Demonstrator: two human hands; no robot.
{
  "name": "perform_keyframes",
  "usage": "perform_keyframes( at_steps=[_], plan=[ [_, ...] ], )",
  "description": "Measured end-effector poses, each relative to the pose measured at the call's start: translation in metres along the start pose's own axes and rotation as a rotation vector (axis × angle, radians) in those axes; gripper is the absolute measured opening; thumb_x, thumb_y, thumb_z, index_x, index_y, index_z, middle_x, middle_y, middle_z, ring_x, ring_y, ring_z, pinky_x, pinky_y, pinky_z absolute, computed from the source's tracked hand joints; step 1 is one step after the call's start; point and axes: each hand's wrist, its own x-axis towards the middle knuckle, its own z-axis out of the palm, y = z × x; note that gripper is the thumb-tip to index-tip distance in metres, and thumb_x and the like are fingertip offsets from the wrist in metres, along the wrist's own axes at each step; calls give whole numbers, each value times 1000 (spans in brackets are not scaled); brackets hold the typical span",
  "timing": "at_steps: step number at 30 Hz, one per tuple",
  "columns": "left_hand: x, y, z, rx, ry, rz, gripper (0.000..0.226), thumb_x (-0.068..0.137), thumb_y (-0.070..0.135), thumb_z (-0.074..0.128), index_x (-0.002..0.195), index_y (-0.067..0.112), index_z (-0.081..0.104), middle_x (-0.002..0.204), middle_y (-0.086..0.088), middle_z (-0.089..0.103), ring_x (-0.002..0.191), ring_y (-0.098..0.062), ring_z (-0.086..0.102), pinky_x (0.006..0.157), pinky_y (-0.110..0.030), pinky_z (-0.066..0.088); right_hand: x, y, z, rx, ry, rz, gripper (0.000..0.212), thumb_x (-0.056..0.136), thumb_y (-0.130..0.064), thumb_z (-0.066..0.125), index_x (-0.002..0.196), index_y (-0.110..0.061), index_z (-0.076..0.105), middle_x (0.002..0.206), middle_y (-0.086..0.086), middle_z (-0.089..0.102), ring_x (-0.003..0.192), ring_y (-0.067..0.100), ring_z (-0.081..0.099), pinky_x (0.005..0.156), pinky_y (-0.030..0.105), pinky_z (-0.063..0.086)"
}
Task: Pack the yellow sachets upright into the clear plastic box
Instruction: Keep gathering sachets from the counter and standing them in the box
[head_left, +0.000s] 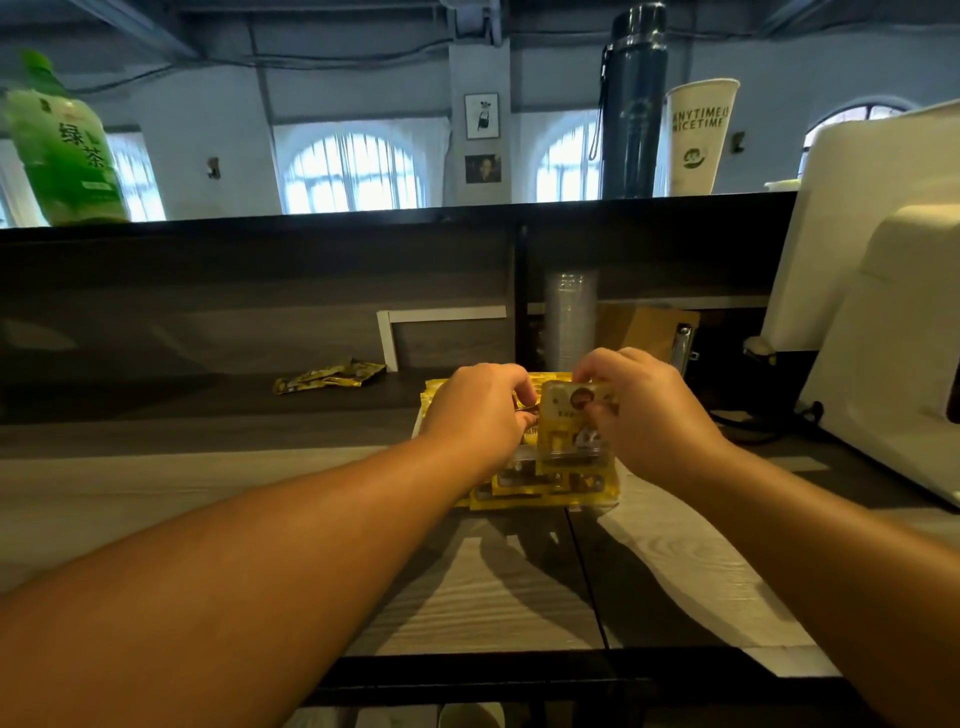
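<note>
Both hands over clear plastic box (545, 483) at table centre: right hand (641, 410) pinches upright yellow sachet (569, 415), left hand (475, 410) curled on packed sachets (524, 486). Loose sachets (330, 376) at 10 o'clock, well apart.

Sachets (569, 415) at the grip: yellow with dark brown print. Loose sachets (328, 376) left of the grip: the same yellow. Bottle (62, 145) far left above: green. Flask (634, 104) above: dark grey. Cup (698, 135): white, green lettering. Table (519, 582) below: pale wood grain.
</note>
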Motion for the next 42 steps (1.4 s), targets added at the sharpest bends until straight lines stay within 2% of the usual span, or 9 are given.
perform_keyframes(
  at_steps=[4, 8, 13, 18, 23, 29, 32, 38, 42],
  plan=[
    [-2, 1, 0, 42, -36, 40, 18, 95, 33, 65, 111, 27, 72, 105, 5, 71, 92, -13, 64, 80, -34, 58, -4, 4, 6, -185, -19, -19, 17, 95, -28, 60, 108, -28, 71, 106, -5, 54, 94, 13, 51, 75, 26, 50],
    [0, 1, -4, -9, -32, 44, 26, 99, 29, 59, 122, 26, 71, 116, 5, 68, 87, -10, 63, 77, -29, 56, -3, 12, 2, -228, -72, -4, 22, 97, -29, 55, 103, -29, 76, 103, -5, 55, 96, 14, 50, 78, 29, 51],
    [-8, -25, -23, -16, 22, 21, 28, 98, 28, 59, 125, 28, 66, 118, 5, 58, 97, -12, 58, 82, -29, 52, 1, -17, 1, -219, 12, 51, 31, 96, -31, 58, 127, -28, 63, 127, -3, 53, 120, 19, 43, 89, 28, 41],
    [-20, -77, -49, 8, 42, -115, 32, 97, 25, 61, 129, 29, 61, 123, 5, 57, 99, -10, 58, 81, -28, 52, 7, -85, 22, -130, 5, -98, 31, 96, -27, 58, 128, -30, 60, 127, -8, 51, 119, 13, 42, 90, 23, 38],
    [-32, -147, -67, 94, 41, -237, 36, 97, 25, 60, 132, 30, 58, 127, 3, 56, 109, -14, 56, 83, -29, 47, 18, -148, 77, 1, -110, -132, 35, 97, -21, 57, 130, -32, 58, 127, -9, 50, 119, 11, 43, 97, 27, 46],
    [-21, -229, -78, 190, 13, -358, 36, 95, 29, 61, 131, 32, 58, 128, 3, 55, 110, -17, 58, 91, -39, 53, 59, -194, 168, 33, -411, 84, 59, 88, -10, 65, 141, -27, 46, 138, 1, 45, 125, 23, 46, 101, 41, 48],
    [-3, -265, -80, 215, 14, -371, 36, 96, 28, 58, 132, 29, 57, 128, 2, 55, 110, -19, 58, 93, -41, 53, 86, -203, 212, -3, -479, 199, 59, 88, -14, 66, 142, -23, 45, 140, 6, 45, 125, 28, 47, 101, 45, 48],
    [56, -323, -78, 266, -47, -462, 24, 92, 20, 59, 116, 18, 62, 100, -1, 57, 91, -23, 61, 82, -40, 56, 161, -205, 276, -129, -596, 282, 60, 89, -13, 61, 144, -21, 39, 144, 13, 39, 128, 38, 43, 101, 51, 46],
    [105, -353, -67, 288, -88, -415, 41, 92, 20, 56, 134, 16, 55, 132, -12, 56, 118, -35, 57, 98, -46, 50, 202, -190, 313, -226, -483, 206, 48, 94, -16, 53, 141, -20, 45, 145, 11, 41, 128, 36, 44, 103, 50, 44]
  ],
)
